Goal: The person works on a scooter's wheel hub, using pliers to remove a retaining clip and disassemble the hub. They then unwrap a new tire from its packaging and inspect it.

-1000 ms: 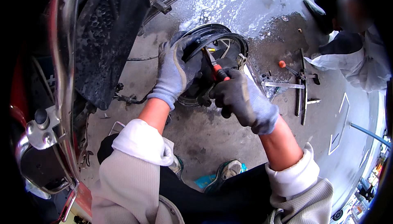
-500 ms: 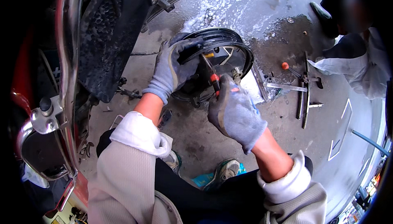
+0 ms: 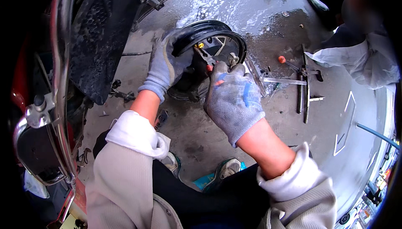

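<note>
A black wheel rim point(image 3: 242, 47) with spokes stands tilted over the floor in front of me. My left hand point(image 3: 165, 59), in a grey glove, grips its left side, with the fingers over the rim edge and partly hidden. My right hand point(image 3: 234, 99), gloved alike and marked blue and orange on its back, is closed around a red-handled metal tool point(image 3: 209, 67). Most of the handle is hidden in the fist. The tool's metal end points at a small yellow piece point(image 3: 201, 45) on the inner rim. A metal fitting point(image 3: 233, 58) sits near my right knuckles.
A motor scooter with a chrome bar point(image 3: 63, 61) stands close on my left. Metal tools point(image 3: 305, 82) and an orange-ended tool point(image 3: 282, 59) lie on the floor at right. Wet, foamy floor point(image 3: 222, 3) stretches beyond. Another person point(image 3: 356, 49) is at the upper right.
My right hand has moved up toward the rim and turned, so its back shows and more of the tool handle is covered. My left hand keeps its hold on the rim.
</note>
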`<state>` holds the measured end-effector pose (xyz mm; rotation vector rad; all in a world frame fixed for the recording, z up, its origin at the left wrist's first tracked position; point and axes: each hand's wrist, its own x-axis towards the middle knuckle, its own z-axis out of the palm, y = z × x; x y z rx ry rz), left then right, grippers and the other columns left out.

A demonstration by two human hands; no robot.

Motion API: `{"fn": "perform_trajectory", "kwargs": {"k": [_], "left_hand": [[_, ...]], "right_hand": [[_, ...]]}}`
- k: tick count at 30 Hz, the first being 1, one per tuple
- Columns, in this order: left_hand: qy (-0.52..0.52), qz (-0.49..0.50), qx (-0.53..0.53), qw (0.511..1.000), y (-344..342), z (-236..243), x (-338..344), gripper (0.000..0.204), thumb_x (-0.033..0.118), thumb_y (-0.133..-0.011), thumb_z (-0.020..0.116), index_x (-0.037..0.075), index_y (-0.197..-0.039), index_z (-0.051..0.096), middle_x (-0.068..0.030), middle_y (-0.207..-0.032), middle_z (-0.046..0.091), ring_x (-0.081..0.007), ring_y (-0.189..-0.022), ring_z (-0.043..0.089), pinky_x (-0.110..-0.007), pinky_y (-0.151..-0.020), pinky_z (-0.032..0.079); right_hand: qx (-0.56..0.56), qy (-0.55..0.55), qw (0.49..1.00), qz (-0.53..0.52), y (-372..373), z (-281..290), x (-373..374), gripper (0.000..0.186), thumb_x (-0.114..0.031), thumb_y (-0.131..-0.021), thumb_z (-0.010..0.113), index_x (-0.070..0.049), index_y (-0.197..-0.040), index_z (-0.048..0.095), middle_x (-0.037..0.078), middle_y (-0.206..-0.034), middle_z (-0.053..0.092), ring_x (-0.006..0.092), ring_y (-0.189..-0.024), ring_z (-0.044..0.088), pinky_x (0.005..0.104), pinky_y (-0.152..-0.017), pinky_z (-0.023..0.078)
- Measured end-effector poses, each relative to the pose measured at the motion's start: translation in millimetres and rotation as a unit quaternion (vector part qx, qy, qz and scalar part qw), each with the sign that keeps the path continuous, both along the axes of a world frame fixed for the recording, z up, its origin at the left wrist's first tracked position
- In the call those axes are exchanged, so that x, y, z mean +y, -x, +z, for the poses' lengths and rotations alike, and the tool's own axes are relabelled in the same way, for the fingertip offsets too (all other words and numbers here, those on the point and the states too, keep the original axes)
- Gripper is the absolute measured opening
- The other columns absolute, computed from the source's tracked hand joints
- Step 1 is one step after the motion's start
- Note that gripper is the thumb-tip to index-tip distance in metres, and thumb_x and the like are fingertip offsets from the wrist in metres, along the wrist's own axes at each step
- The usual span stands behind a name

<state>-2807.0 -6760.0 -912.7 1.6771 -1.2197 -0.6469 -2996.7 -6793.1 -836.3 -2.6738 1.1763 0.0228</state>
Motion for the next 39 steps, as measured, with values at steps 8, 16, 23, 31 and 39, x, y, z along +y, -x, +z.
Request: {"fn": "perform_trajectory", "kwargs": {"k": [8,16,23,31,39], "left_hand": [[-0.036,0.071,-0.284,0.956,50,18,19,0.082,0.025,-0.078,0.071,0.002,-0.147,0.033,-0.0234,-0.134,0.049,-0.0401,-0.122,0.048,-0.048,-0.107,0.034],[-0.048,0.054,-0.34,0.938,81,14,49,0.091,0.039,-0.082,0.066,-0.001,-0.151,0.022,-0.024,-0.145,0.038,-0.0412,-0.128,0.04,-0.054,-0.108,0.026],[-0.102,0.038,-0.321,0.941,115,39,53,0.091,0.035,-0.079,0.075,-0.002,-0.147,0.027,-0.0235,-0.139,0.042,-0.0412,-0.127,0.04,-0.054,-0.108,0.028],[-0.142,-0.018,-0.264,0.954,106,42,84,0.109,0.038,-0.069,0.085,0.0,-0.15,0.024,-0.0255,-0.14,0.035,-0.0421,-0.129,0.035,-0.054,-0.109,0.03],[-0.122,-0.001,0.01,0.992,82,50,94,0.055,0.02,-0.086,0.069,-0.003,-0.132,0.048,-0.0206,-0.114,0.056,-0.0366,-0.104,0.054,-0.042,-0.098,0.043]], "right_hand": [[-0.079,-0.433,0.897,-0.038,66,-4,-43,0.047,-0.012,-0.084,0.059,0.001,-0.128,0.051,0.012,-0.08,0.065,0.0183,-0.071,0.064,0.0373,-0.06,0.05],[-0.191,-0.672,0.709,-0.093,103,-27,-49,0.033,-0.007,-0.081,0.059,0.003,-0.113,0.06,0.009,-0.096,0.067,0.0142,-0.078,0.062,0.0259,-0.064,0.053],[0.006,-0.285,0.958,-0.001,169,26,-34,0.02,-0.011,-0.081,0.058,-0.004,-0.099,0.062,0.009,-0.075,0.063,0.0161,-0.064,0.062,0.0333,-0.06,0.049],[0.158,-0.296,0.935,-0.119,215,-124,-16,0.031,-0.023,-0.084,0.059,0.002,-0.101,0.064,0.028,-0.093,0.067,0.0445,-0.09,0.065,0.0501,-0.08,0.052],[-0.032,-0.147,0.974,-0.17,176,-31,-24,0.022,-0.015,-0.095,0.058,-0.001,-0.112,0.063,0.02,-0.099,0.068,0.0297,-0.09,0.068,0.0361,-0.079,0.052]]}}
